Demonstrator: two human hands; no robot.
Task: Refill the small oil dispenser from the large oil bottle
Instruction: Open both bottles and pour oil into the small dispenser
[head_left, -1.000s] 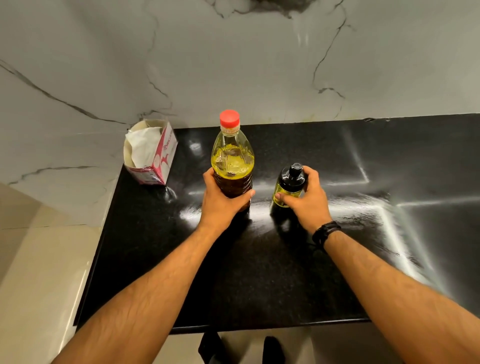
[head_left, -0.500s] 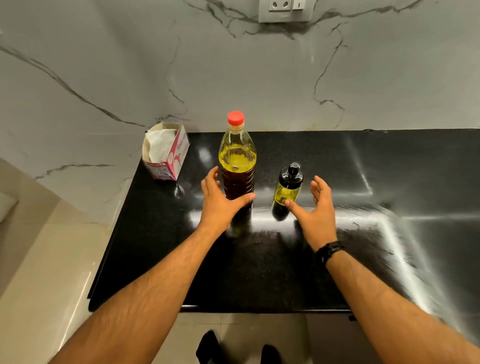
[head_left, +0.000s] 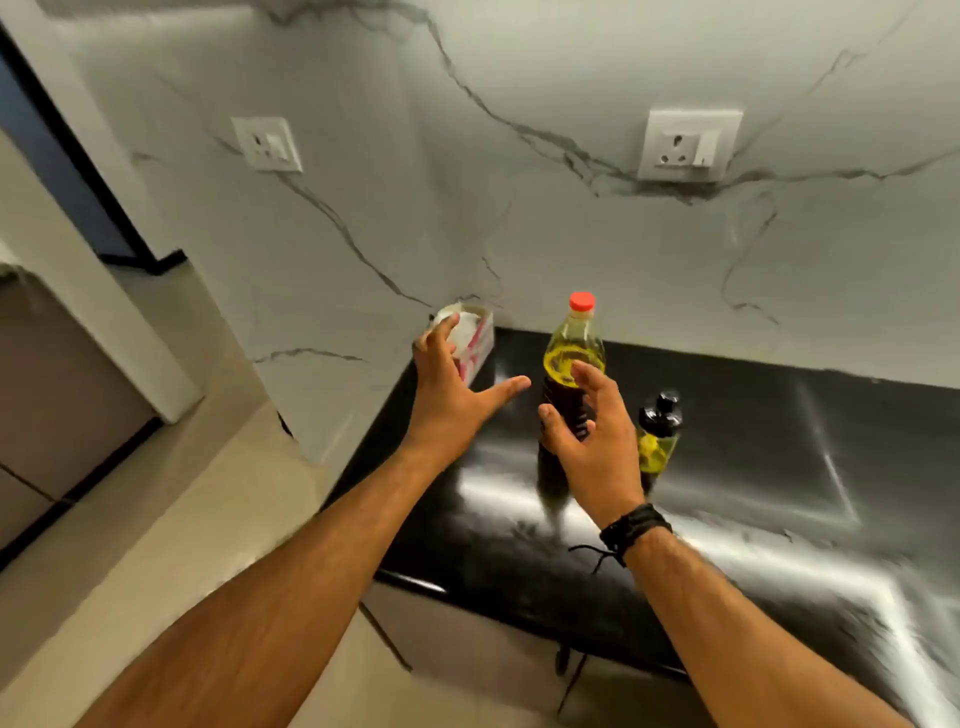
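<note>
Nearest, right hand (head_left: 597, 441), fingers spread and grasping nothing, hovers in front of the bottle's dark lower body, while left hand (head_left: 452, 395), fingers likewise released, hangs apart to its left before a tissue box (head_left: 475, 338). Next, on the black worktop (head_left: 753, 519): bottle (head_left: 571, 353), upright, red cap on, clear plastic with oil high in it, so likely heavy, somewhat squeezable and possibly slick; best gripped around the ribbed middle, with support low down for the pour. Just right of it, dispenser (head_left: 658, 441), small, upright, black top on, part full, probably light and easily tipped; steady by its body.
</note>
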